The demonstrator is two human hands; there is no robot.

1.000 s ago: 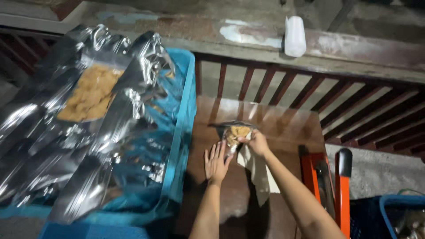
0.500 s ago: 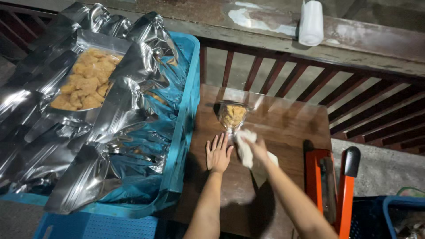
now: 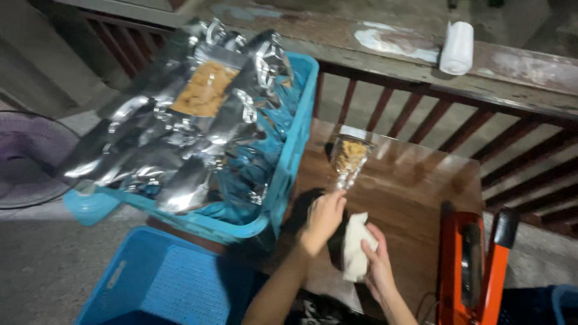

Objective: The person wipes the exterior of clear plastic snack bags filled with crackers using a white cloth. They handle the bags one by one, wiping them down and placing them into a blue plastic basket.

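Reaching up from the bottom edge, the person's two bare forearms met over a brown wooden tabletop (image 3: 415, 198). The right hand (image 3: 376, 265) was curled around a wad of white cloth (image 3: 356, 253), its fingers wrapped about the lower end so that the cloth stood up from the grip, just above the wood. Just beside it, the left hand (image 3: 324, 216) had its fingertips pressed together on the bottom corner of a small clear pouch (image 3: 349, 159); the pouch stretched away from that pinch across the tabletop, showing a tan, crumbly filling in its upper part, and whether its far end lay flat on the wood could not be told. To the right of the hands, at the near corner of the tabletop, stood an orange and black heat sealer (image 3: 475, 265) with its long handle raised. Below and to the left, on the floor, sat a blue plastic crate (image 3: 162, 283). Above that, a larger blue basket (image 3: 289, 162) rested against the left edge of the tabletop, heaped with shiny silver foil pouches (image 3: 156, 144); one of them near the top showed the same tan filling through its window. A round dark fan (image 3: 27, 156) lay at the far left. Beyond the tabletop ran a reddish railing (image 3: 421, 114), and on the worn ledge above it stood a white roll (image 3: 456, 48).
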